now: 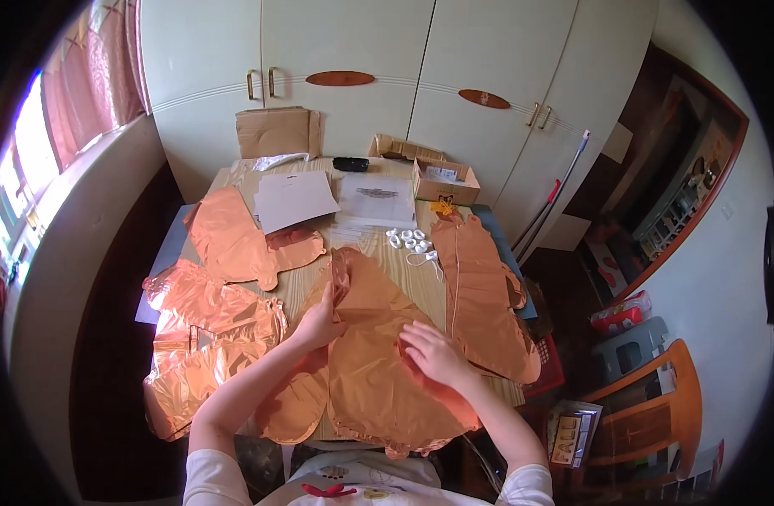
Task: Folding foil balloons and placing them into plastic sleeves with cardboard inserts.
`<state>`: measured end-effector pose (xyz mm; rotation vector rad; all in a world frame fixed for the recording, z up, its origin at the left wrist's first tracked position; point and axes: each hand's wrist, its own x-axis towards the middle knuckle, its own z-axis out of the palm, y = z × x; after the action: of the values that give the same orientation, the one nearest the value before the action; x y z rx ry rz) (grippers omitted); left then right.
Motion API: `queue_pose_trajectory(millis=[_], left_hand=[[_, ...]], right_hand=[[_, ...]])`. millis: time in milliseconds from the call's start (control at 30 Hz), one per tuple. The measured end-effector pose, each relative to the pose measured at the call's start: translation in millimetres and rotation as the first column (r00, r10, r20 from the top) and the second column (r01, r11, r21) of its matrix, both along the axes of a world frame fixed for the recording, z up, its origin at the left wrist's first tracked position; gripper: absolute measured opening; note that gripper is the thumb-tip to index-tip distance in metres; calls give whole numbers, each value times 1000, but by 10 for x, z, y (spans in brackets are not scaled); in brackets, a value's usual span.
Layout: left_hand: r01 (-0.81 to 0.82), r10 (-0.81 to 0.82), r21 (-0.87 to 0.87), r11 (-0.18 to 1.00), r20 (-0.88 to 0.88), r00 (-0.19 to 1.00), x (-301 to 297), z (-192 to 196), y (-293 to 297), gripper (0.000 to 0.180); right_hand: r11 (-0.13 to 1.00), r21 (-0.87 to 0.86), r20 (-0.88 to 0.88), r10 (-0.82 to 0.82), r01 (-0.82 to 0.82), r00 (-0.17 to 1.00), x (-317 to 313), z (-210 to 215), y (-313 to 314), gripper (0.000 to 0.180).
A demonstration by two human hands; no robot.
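A flat, uninflated copper-coloured foil balloon (370,312) lies in front of me at the table's near edge, part of it hanging over. My left hand (315,323) pinches a folded-up flap on its left side, thumb upward. On the balloon's right part rests my right hand (435,352), palm down with fingers stretched out. Beside my left forearm is a crinkled, shiny foil balloon (210,337). Farther back on the left lies another smooth foil balloon (226,236). To the right, a folded foil balloon (480,295) stretches along the table's edge.
White rings of ribbon (408,239) sit mid-table. Behind them are white sheets (378,201), a grey card (294,201), a small cardboard box (446,181) and a black object (350,164). A wooden chair (674,405) stands at the right, cabinets (345,42) at the back.
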<state>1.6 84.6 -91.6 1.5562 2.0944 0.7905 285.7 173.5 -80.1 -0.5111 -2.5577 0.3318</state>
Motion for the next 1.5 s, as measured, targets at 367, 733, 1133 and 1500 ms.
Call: queue_pose_trajectory(millis=[367,733,1133,1500], left_hand=[[485,-374,111,867,-497,783,135,252,-186,72],[519,-481,-74,852,-505,717,154,42,-340,78],[482,-412,-27,876,-564,716,198,-8,-404,79],[473,-394,7,881,-542,742,205,30,-438,77]], right_hand=[[990,-120,-27,71,-74,997,8,-236,268,30],[984,-166,-50,57,-64,997,16,-198,249,35],[974,-215,-16,67,-69,998,7,-254,328,34],[983,-173,-45,60,-67,997,-5,-293,306,32]])
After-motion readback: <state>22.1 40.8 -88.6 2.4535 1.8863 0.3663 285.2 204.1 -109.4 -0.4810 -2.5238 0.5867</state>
